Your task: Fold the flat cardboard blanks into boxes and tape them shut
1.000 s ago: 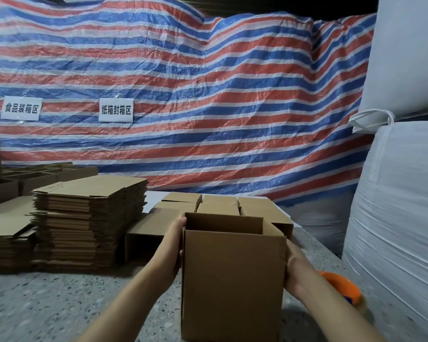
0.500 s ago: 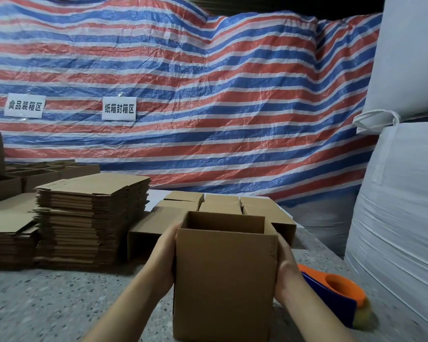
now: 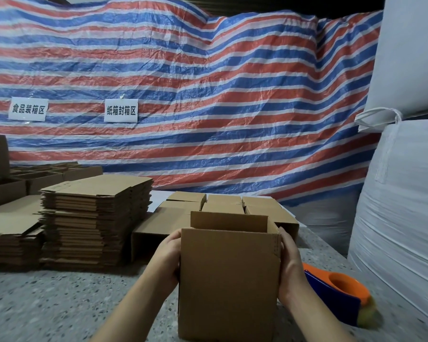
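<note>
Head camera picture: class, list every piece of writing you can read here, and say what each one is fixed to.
"食品装箱区": left white sign, fixed to the striped tarp.
"纸箱封箱区": right white sign, on the same tarp.
No print can be made out on the cardboard boxes, the flat blanks, the tape dispenser or the white sacks.

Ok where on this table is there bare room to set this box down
Bare speckled table lies front left, bordered by the stack of flat blanks and the held box. Behind the box, finished boxes crowd it; right, the tape dispenser and white sacks.
</note>
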`<state>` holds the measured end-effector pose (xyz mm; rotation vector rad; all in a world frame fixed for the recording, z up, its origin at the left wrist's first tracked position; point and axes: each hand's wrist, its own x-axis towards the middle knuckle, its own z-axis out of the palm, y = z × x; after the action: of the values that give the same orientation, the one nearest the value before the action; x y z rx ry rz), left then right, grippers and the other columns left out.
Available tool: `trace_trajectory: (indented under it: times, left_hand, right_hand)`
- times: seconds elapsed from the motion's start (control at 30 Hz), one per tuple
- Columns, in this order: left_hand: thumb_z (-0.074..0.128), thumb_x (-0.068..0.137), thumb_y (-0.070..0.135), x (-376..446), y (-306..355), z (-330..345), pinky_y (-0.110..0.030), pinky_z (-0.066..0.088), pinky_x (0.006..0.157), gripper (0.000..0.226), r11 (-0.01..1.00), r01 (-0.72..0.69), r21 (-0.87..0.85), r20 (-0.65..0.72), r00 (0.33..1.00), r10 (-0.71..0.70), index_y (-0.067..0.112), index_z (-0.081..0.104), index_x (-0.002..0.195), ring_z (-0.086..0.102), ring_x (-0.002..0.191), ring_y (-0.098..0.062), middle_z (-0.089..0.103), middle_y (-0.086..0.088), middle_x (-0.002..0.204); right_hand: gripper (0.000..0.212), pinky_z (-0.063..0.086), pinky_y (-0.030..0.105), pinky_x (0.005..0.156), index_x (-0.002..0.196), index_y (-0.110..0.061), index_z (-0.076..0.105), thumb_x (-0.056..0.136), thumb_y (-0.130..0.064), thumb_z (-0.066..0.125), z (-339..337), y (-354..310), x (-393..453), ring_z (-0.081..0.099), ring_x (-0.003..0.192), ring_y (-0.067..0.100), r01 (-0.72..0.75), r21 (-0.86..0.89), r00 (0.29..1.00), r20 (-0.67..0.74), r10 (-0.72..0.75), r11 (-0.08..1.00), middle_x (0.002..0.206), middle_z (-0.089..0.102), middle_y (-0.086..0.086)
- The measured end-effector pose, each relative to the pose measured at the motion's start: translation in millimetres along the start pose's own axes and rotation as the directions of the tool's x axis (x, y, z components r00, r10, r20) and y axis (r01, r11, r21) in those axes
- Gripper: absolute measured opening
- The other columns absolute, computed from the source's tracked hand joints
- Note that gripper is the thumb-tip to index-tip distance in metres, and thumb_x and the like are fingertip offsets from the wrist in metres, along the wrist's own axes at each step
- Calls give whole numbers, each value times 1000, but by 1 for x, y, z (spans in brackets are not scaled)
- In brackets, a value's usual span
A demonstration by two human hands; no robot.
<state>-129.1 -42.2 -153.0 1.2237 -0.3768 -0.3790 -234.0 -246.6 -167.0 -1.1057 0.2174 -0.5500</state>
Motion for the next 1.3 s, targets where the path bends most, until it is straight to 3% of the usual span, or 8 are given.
trace_trajectory:
  times: [0.3, 0.5, 0.63, 0.77, 1.0, 1.1, 1.2, 1.3]
  left_hand:
    - [67, 89, 23, 5, -7, -9, -27, 48, 48, 16, 995, -78, 57, 86, 994, 73, 12, 76, 95, 62, 57, -19, 69, -11, 73]
    - [35, 80, 74, 6, -7, -15, -44, 52, 88, 69, 985, -110, 133, 188, 979, 84, 23, 77, 102, 70, 99, -29, 72, -15, 108]
    - [53, 64, 88, 1, -6, -27, -51, 43, 104, 100, 957, -234, 172, 391, 908, 152, 17, 56, 133, 59, 121, -30, 63, -12, 129]
    - [68, 58, 82, 0, -2, -24, -54, 45, 102, 99, 957, -214, 195, 336, 932, 140, 9, 62, 126, 61, 115, -37, 65, -20, 121]
    - [63, 91, 31, 7, -10, -16, -26, 50, 65, 16, 966, -177, 189, 98, 982, 160, 30, 77, 98, 65, 86, -18, 72, -5, 102]
    - [60, 94, 20, 7, -8, -15, -25, 49, 59, 18, 973, -155, 173, 83, 986, 142, 27, 77, 95, 62, 77, -17, 73, -6, 94]
    - [62, 93, 17, 7, -9, -14, -25, 47, 55, 13, 981, -144, 129, 90, 987, 133, 23, 71, 101, 60, 73, -16, 68, -5, 97]
    - [62, 93, 10, 10, -7, -15, -23, 51, 66, 36, 972, -212, 102, 104, 974, 201, 31, 55, 121, 60, 100, -13, 58, 7, 126]
  right_hand:
    - [32, 52, 28, 45, 86, -15, 67, 102, -37, 50, 0, -3, 3, 70, 57, 21, -92, -204, 994, -73, 79, 975, 66, 73, 6]
    - [32, 52, 28, 50, 91, -15, 66, 105, -33, 44, -3, -4, 9, 68, 62, 20, -114, -259, 992, -78, 96, 959, 68, 71, 6]
    - [34, 53, 28, 50, 89, -15, 65, 105, -35, 43, -3, -2, 10, 68, 61, 20, -83, -230, 996, -47, 74, 970, 69, 72, 6]
    - [34, 53, 30, 51, 94, -13, 66, 105, -35, 43, -3, -2, 9, 70, 64, 22, -74, -218, 997, -39, 67, 973, 72, 73, 8]
    - [46, 60, 38, 68, 116, -12, 70, 98, -48, 49, -6, 1, 3, 74, 96, 34, -42, 1, 998, 57, 42, 999, 110, 74, 18]
    - [52, 61, 37, 66, 114, -18, 73, 91, -61, 51, -9, 1, 2, 74, 100, 32, -23, 9, 992, 122, 22, 1000, 112, 74, 17]
    - [53, 59, 36, 65, 129, -18, 62, 81, -40, 65, -11, -2, 2, 75, 94, 30, -10, -81, 984, 177, 24, 997, 109, 75, 15]
    - [61, 59, 38, 70, 140, -23, 51, 81, -28, 63, -14, -6, 3, 73, 100, 32, 14, -113, 970, 244, 14, 993, 117, 72, 16]
